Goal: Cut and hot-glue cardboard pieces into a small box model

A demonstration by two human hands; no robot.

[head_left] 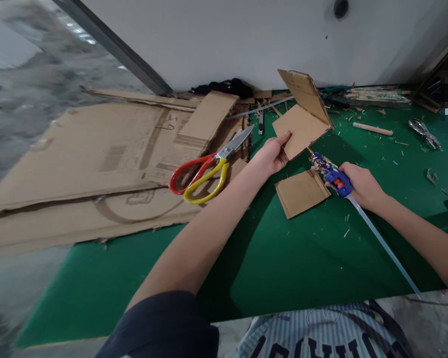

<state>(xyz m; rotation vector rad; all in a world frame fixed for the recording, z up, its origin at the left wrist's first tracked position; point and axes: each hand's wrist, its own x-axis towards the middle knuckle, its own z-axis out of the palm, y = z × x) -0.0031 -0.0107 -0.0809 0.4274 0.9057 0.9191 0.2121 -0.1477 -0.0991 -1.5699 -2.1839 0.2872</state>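
My left hand [274, 155] pinches the near left edge of a cardboard piece [302, 129], thumb on top. A second cardboard panel [305, 92] stands up from its far right edge, so the two form an angled corner. My right hand [360, 184] is wrapped round a blue hot glue gun [336, 178], its nozzle at the near right edge of the held cardboard. A long translucent glue stick [383, 243] trails from the gun's back. Below, a loose cardboard square [302, 193] lies flat on the green table [283, 268].
Large cardboard sheets [115, 154] cover the left side, with red-and-yellow-handled scissors [218, 166] on them. A utility knife [261, 123], a wooden stick [372, 129], a clear-and-metal tool [423, 133] and bundled sticks [379, 94] lie farther back, near the white wall [246, 44].
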